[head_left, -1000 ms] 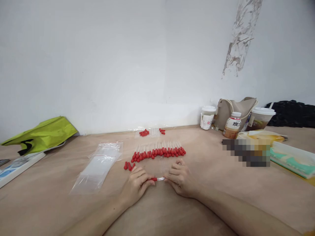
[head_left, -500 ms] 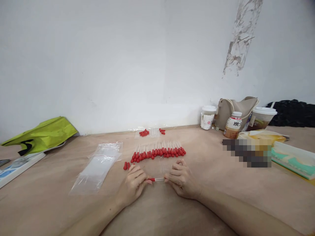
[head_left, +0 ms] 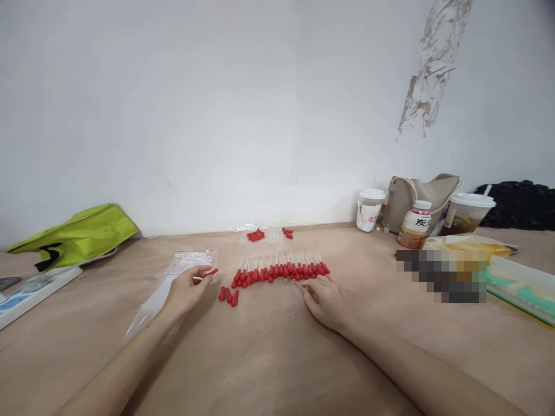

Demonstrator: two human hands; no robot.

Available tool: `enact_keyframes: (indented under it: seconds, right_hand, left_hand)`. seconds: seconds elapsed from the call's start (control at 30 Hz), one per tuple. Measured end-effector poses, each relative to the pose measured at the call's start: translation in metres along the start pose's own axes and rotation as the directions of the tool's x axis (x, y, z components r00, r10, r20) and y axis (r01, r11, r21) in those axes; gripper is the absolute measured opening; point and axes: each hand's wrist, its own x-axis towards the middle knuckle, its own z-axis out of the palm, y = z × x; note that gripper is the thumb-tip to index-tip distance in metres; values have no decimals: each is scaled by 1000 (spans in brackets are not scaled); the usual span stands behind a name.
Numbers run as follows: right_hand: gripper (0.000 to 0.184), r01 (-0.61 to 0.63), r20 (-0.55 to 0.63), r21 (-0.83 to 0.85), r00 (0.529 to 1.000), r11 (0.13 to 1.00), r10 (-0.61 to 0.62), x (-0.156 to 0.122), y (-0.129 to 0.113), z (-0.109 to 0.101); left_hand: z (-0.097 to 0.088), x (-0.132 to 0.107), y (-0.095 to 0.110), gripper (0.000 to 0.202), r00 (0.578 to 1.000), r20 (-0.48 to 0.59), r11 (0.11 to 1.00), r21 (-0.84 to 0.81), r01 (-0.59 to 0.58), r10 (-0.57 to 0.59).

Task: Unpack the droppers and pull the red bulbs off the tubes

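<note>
My left hand (head_left: 187,288) is pinched on a glass dropper with a red bulb (head_left: 210,273), held over the stack of clear plastic bags (head_left: 173,283). My right hand (head_left: 323,294) rests on the table with its fingers curled at loose clear glass tubes (head_left: 289,292), just below the row of assembled red-bulb droppers (head_left: 281,267). Whether it grips a tube I cannot make out. Three loose red bulbs (head_left: 228,296) lie between my hands.
More red bulbs on clear bags (head_left: 266,233) lie by the wall. A green bag (head_left: 76,234) and a white board (head_left: 30,292) are at left. Cups (head_left: 369,208), a bottle (head_left: 414,222), a beige bag (head_left: 416,199) and packets (head_left: 520,277) stand at right.
My hands have come apart. The left carried the assembled dropper left to the plastic bags. The right moved up to the loose tubes under the row.
</note>
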Motion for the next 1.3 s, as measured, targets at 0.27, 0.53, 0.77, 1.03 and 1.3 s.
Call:
enact_keyframes:
  seconds: [0.27,0.53,0.77,1.03,1.3]
  right_hand:
    - [15,145,105,-139,986,980,-131,6,-7,8]
    - [35,60,293,-52,955,997,-42,7,-19,-5]
    - [45,44,307,-14,951,999,-38,5,-18,-10]
    - [32,28,289,23,957,999,-33,2,-14,-14]
    - [23,45,220,55,974,997,-56,1,-13,-14]
  left_hand:
    - [-2,-5,4,44,949,304,995,-10,96,-89]
    - [8,-2,-1,44,973,227,998,-30,50,-41]
    - [11,-2,-7,41,992,125,1000,-15,0,2]
    - [15,-20,21,29,926,113,892,248,-378,361]
    - [29,0,39,23,869,256,817,306,-488,423]
